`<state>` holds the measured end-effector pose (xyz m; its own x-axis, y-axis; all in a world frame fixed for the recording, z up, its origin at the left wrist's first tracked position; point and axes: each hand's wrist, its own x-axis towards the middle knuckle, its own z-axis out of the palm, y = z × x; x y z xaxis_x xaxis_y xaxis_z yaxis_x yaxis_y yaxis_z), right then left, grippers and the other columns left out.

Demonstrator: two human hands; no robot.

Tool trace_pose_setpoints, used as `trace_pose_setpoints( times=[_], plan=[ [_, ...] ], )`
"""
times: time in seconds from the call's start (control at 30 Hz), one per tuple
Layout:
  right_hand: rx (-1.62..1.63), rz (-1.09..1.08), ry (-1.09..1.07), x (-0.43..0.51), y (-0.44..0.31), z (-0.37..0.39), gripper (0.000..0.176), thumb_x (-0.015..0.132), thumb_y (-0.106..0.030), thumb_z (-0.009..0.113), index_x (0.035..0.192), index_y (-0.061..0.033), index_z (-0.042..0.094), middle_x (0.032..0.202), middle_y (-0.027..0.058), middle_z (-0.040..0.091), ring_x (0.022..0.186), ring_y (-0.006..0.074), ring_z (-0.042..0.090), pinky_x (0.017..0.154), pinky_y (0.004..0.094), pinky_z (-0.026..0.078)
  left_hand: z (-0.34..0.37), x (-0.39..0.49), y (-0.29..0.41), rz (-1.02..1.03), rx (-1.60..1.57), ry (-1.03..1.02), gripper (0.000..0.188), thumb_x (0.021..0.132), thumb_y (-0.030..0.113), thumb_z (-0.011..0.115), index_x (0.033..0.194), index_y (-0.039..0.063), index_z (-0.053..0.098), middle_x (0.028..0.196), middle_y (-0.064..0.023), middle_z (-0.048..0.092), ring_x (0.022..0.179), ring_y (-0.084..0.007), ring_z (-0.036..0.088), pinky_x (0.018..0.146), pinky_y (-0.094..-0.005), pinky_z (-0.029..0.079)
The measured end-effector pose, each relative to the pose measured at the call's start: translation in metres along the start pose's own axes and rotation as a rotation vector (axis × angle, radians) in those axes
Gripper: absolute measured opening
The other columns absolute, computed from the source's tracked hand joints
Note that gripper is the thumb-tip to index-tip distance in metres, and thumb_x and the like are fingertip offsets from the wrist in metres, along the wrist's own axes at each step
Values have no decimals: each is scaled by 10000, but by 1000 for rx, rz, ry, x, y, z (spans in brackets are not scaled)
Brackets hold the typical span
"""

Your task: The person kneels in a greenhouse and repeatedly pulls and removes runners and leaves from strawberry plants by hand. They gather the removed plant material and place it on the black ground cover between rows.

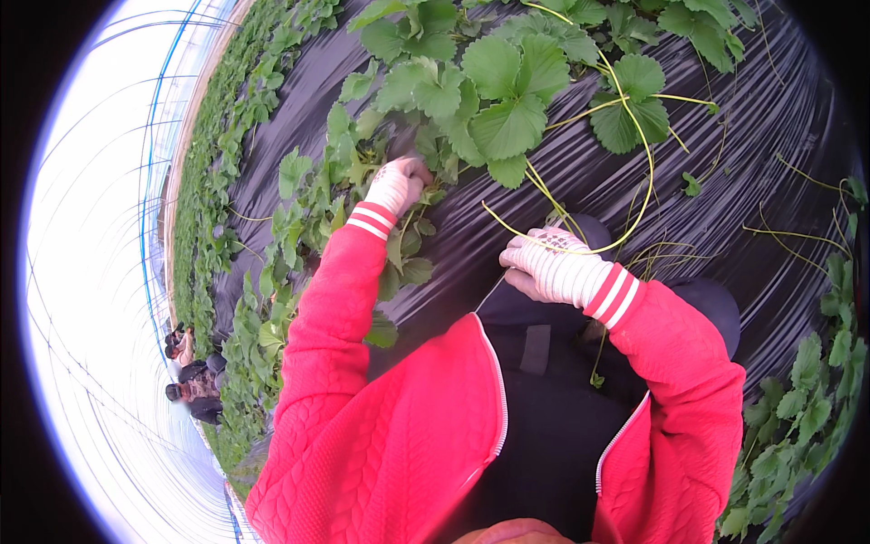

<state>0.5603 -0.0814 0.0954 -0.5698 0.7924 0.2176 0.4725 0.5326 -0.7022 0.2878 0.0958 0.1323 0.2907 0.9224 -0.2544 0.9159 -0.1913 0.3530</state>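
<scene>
My left hand (402,185), in a striped knit glove with bare-looking fingertips, reaches into the crown of a strawberry plant (511,102). Its fingers are bent and slightly blurred, and leaves and stems hide what they touch. In front of my knees, my right hand (554,266) is curled around thin strawberry runners (548,189), which pass behind its knuckles; the grip itself is partly hidden. One long yellow-green runner (650,173) arcs from the plant across the back of that glove, its free end to the left of the hand.
Black plastic mulch film (448,272) covers the bed. Loose runners (795,234) lie on it at right, beside another row of strawberry plants (809,401). More rows (228,136) stretch along the left. Two people (194,391) crouch far off, under the arched greenhouse film (88,224).
</scene>
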Motion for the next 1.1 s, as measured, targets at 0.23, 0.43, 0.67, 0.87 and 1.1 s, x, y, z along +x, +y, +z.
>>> trace_pose_setpoints(
  times=[0.23, 0.43, 0.67, 0.87, 1.1],
  plan=[
    [-1, 34, -23, -1, 2, 5, 146, 848, -231, 685, 865, -86, 681, 838, 138, 676, 859, 363, 671, 775, 485, 521, 13, 9, 46, 297, -88, 4, 192, 865, 29, 570, 1012, 57, 690, 937, -168, 647, 933, -292, 634, 862, -363, 485],
    [-8, 56, -49, 0, 2, 2, 150, 852, -232, 681, 866, -83, 684, 843, 141, 680, 865, 366, 675, 780, 478, 526, 17, 35, 18, 51, -482, 40, 397, 865, 25, 593, 1260, -9, 592, 1002, -119, 683, 727, -164, 586, 680, -323, 503],
    [-30, 61, -83, 1, 1, -1, 164, 869, -244, 668, 901, -84, 688, 864, 148, 685, 900, 355, 676, 800, 475, 525, 10, 35, 33, -108, 189, -171, 490, 774, 204, 813, 1198, 23, 647, 989, -154, 714, 868, -200, 653, 819, -369, 523],
    [-34, 60, -85, 0, 2, 1, 167, 871, -246, 668, 906, -84, 690, 868, 145, 687, 887, 361, 680, 796, 481, 531, 14, 37, 25, -80, 453, -68, 460, 778, 276, 795, 1163, 53, 680, 1052, -167, 736, 965, -300, 708, 865, -385, 531],
    [-42, 67, -88, 0, 2, 2, 167, 871, -246, 672, 903, -83, 691, 878, 143, 693, 883, 358, 684, 796, 479, 534, 15, 25, 11, -83, 132, -68, 399, 797, 308, 779, 1077, 33, 708, 978, -181, 735, 852, -328, 702, 817, -393, 540]
  ],
)
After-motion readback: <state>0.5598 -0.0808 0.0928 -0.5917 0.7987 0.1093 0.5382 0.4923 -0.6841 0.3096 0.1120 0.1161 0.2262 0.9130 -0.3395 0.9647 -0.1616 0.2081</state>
